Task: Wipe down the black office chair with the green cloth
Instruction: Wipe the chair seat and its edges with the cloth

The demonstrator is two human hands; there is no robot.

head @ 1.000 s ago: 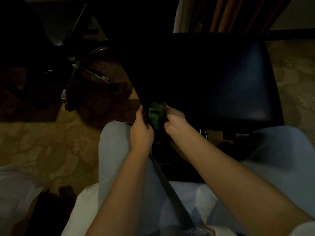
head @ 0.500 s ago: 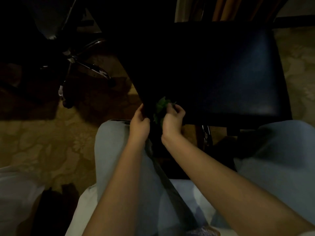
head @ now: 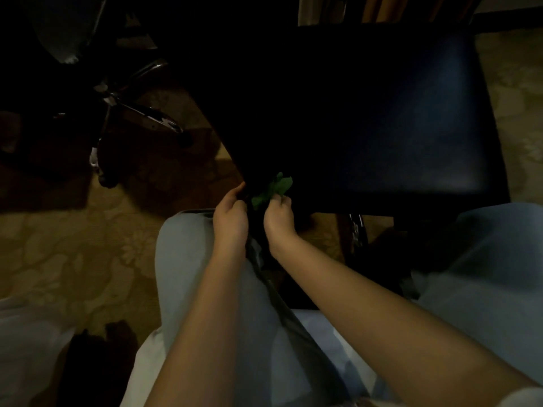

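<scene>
While right hand (head: 277, 215) pinched green cloth (head: 273, 188) at black chair seat (head: 367, 113) corner, left hand (head: 230, 214) curled alongside, grip unclear; wiping likely barely begun, seat remaining.

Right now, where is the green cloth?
In the head view, the green cloth is near the centre, bunched at the near left corner of the black chair seat, held by the right hand, with the left hand just beside it.
</scene>
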